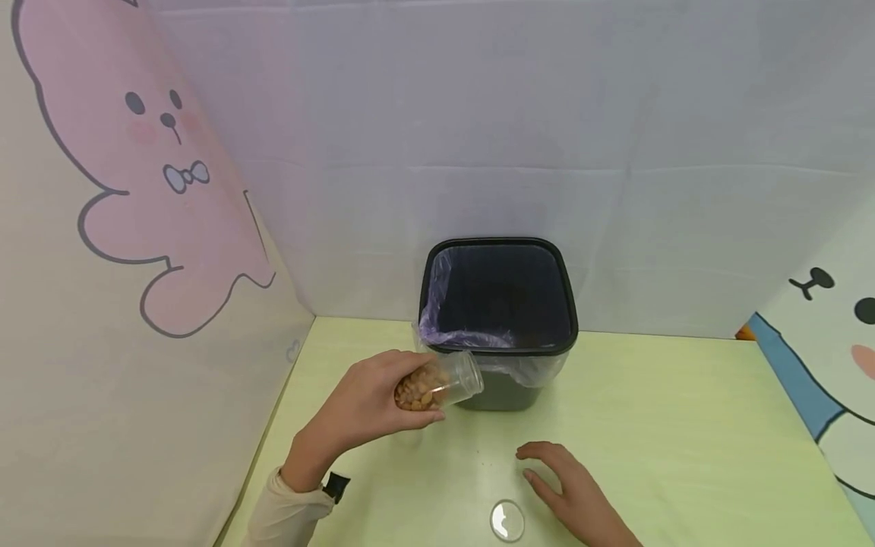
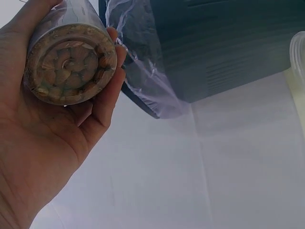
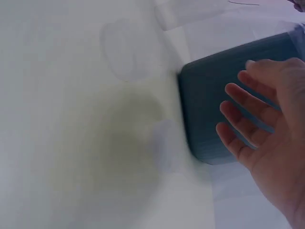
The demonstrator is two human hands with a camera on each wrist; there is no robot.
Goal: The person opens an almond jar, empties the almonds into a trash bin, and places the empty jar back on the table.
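Observation:
My left hand (image 1: 362, 403) grips a clear jar (image 1: 459, 377) that lies tipped on its side, its mouth facing right. Brown nuts (image 1: 418, 389) fill its lower end, and through the round base in the left wrist view they press against the bottom. The jar's mouth is in front of a dark bin (image 1: 497, 396), below its rim in the head view. My right hand (image 1: 570, 490) holds nothing; its fingers are loosely bent over the table. Close to its thumb, a round clear lid (image 1: 507, 521) lies flat on the tabletop.
A thin purplish bag (image 1: 437, 315) lines the bin and hangs over its front rim. The bin stands at the back of the pale green table (image 1: 683, 441), against a white cloth wall (image 1: 355, 228). Printed cloth panels flank the table on both sides.

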